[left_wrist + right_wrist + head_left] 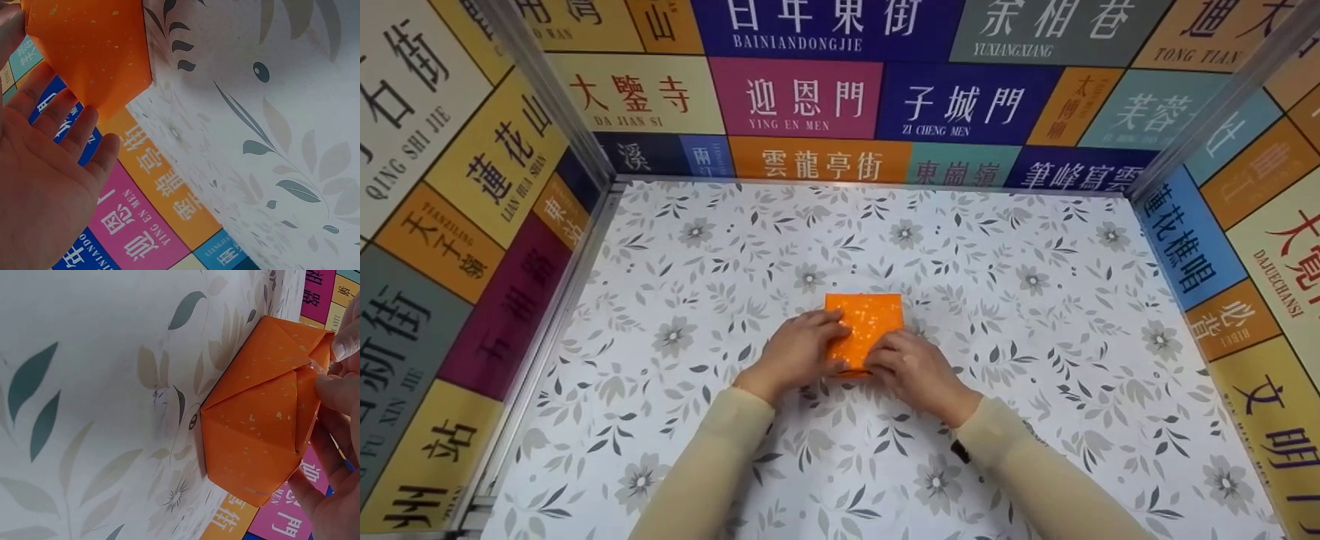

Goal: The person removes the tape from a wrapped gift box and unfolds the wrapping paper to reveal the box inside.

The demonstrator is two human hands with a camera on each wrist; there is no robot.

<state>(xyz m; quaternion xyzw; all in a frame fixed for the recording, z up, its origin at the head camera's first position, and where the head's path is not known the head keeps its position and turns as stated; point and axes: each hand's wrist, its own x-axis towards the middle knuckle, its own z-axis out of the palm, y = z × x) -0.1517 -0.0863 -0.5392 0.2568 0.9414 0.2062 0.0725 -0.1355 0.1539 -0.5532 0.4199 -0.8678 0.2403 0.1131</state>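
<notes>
A folded orange paper point(864, 324) with gold flecks stands over the middle of the patterned table, held from both sides. My left hand point(802, 346) grips its left side, thumb low at the near edge. In the left wrist view, the fingertips point(90, 118) lie along the paper's edge. My right hand point(911, 367) pinches the lower right part. The right wrist view shows creased, slanting flaps on the folded paper point(253, 410), with the right thumb point(337, 394) on its near edge and the other fingers behind it.
A white table point(720, 450) with a grey leaf and flower pattern lies beneath. Colourful panels with street names point(802, 97) stand around it at the back and both sides. Metal frame rails point(547, 330) run along the table's edges.
</notes>
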